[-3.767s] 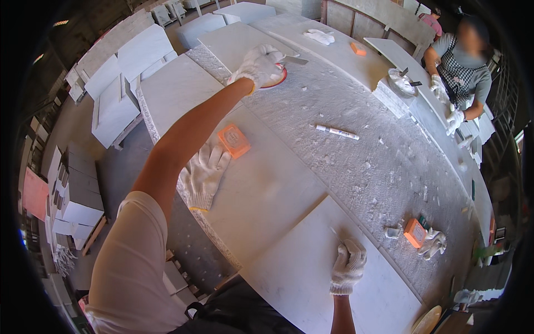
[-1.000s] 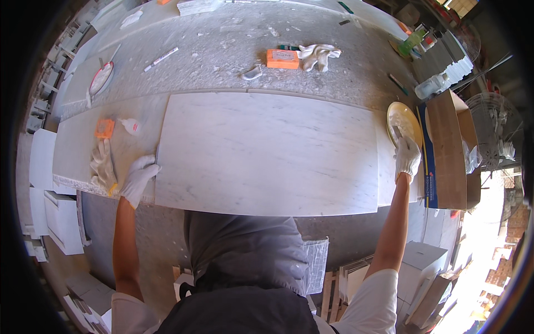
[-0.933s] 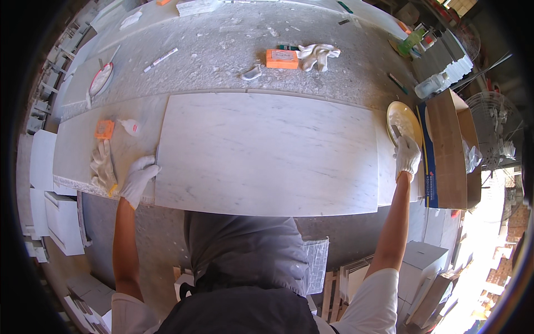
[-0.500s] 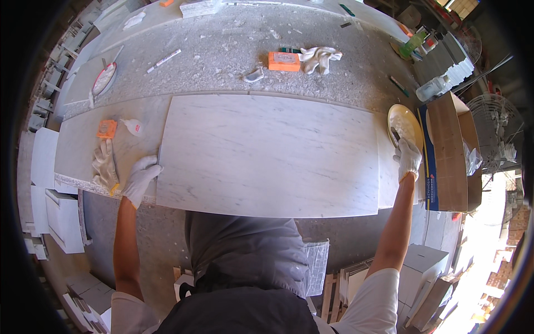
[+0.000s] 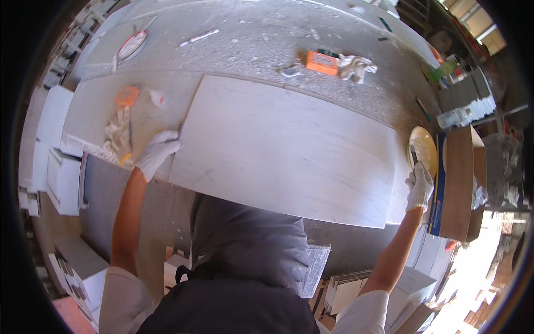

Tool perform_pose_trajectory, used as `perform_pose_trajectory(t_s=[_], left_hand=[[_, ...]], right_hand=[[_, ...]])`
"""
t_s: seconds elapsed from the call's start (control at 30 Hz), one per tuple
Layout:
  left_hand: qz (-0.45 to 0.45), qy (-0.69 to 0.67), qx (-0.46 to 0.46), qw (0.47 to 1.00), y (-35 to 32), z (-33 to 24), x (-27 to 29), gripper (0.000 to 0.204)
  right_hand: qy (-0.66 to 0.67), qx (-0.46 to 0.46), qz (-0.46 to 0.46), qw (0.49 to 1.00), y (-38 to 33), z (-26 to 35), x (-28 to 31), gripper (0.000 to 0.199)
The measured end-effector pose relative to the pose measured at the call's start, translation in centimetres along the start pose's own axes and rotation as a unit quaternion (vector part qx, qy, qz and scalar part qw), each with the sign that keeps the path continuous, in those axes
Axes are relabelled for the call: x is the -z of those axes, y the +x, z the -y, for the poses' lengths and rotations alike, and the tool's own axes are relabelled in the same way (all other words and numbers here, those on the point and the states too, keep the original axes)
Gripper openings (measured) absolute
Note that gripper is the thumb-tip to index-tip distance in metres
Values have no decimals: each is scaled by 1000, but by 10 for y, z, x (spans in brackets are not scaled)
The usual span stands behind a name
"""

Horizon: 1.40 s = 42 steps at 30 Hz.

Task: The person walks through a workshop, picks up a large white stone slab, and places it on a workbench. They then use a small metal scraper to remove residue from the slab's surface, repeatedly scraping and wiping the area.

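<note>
A large pale marble slab point(image 5: 289, 145) lies across the dusty work table point(image 5: 250, 39) in front of me. My left hand point(image 5: 157, 153), in a white glove, grips the slab's left edge. At the slab's right edge my gloved right hand point(image 5: 420, 186) holds on, close to a round yellowish disc point(image 5: 425, 147). My arms are spread wide, one at each short end of the slab.
A spare white glove point(image 5: 118, 133) and an orange block point(image 5: 127, 95) lie left of the slab. Beyond it sit an orange box point(image 5: 322, 62) with a rag point(image 5: 356, 67) and a round red-rimmed tool point(image 5: 132, 45). A brown board point(image 5: 459, 183) stands at right, white tiles point(image 5: 61, 172) at left.
The slab now looks nearer and tilted, with its left end closer to the far side. Both hands have stayed on its ends. Earlier my left hand reached across the table.
</note>
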<state>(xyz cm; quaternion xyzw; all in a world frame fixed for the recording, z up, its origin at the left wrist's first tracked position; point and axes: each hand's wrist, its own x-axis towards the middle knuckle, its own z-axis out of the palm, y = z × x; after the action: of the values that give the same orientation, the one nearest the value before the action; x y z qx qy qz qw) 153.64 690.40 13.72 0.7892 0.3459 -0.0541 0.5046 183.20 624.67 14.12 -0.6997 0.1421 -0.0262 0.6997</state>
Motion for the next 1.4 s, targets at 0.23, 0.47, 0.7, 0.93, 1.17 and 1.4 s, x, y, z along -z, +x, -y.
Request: perform_pose_trajectory(t_s=[0.23,0.47,0.7,0.93,1.17,1.4], left_hand=[[-20,-17,4,1000,-17,-15,0,56],[-2,3,2,1000,-25,-28,3,62],[36,71,-15,997,-28,-32,12,61],[4,94,-114,989,-14,-16,9,35],[-27,72,-149,986,-2,5,1,30],[-31,92,-164,982,-3,4,3,34]], right_hand=[[-9,-33,154,987,-89,-7,-124,32],[-71,-95,338,934,-196,-12,-276,34],[-120,-105,440,884,-251,-14,-362,33],[-166,-79,476,860,-265,-31,-403,32],[-182,-36,470,863,-274,-36,-412,32],[-255,93,448,852,-280,-32,-418,27]])
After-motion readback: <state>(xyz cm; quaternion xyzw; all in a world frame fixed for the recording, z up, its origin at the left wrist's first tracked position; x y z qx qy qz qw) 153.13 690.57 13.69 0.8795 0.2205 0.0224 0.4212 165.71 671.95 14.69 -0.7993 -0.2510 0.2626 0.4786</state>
